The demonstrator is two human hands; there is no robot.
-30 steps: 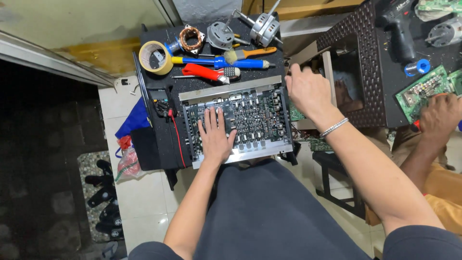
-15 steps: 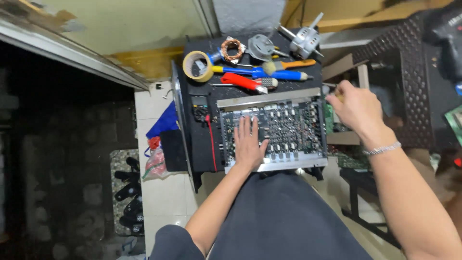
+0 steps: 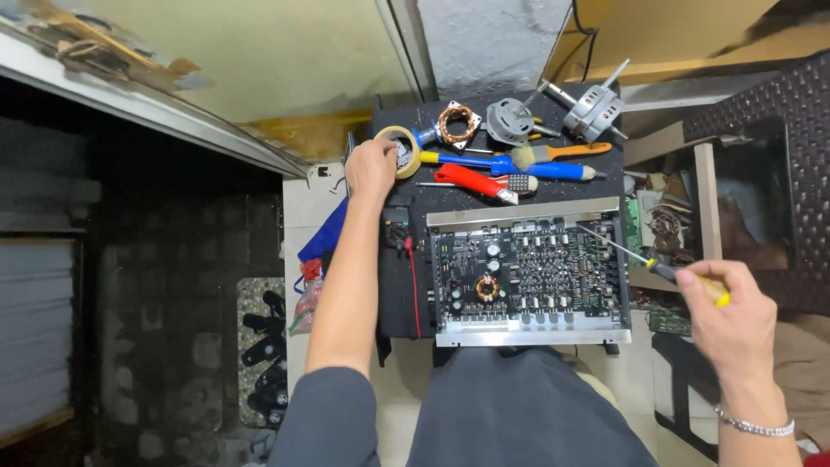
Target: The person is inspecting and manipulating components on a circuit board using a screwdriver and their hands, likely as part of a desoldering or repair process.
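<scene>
Cramped black workbench [image 3: 605, 177] by a yellow wall. Our left hand [image 3: 372, 166] curls onto the yellowish tape roll [image 3: 399, 149] at the bench's left corner: light, rigid, best taken by its rim. Our right hand [image 3: 724, 318] grips one yellow-handled screwdriver [image 3: 659, 269] beside one open green circuit-board chassis [image 3: 529, 272], fragile. Two grey motors [image 3: 553, 112] at back.

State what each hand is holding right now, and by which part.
The right hand holds a screwdriver by its yellow handle, shaft aimed at the circuit board. The left hand rests at the tape roll; whether it grips anything cannot be told.
</scene>
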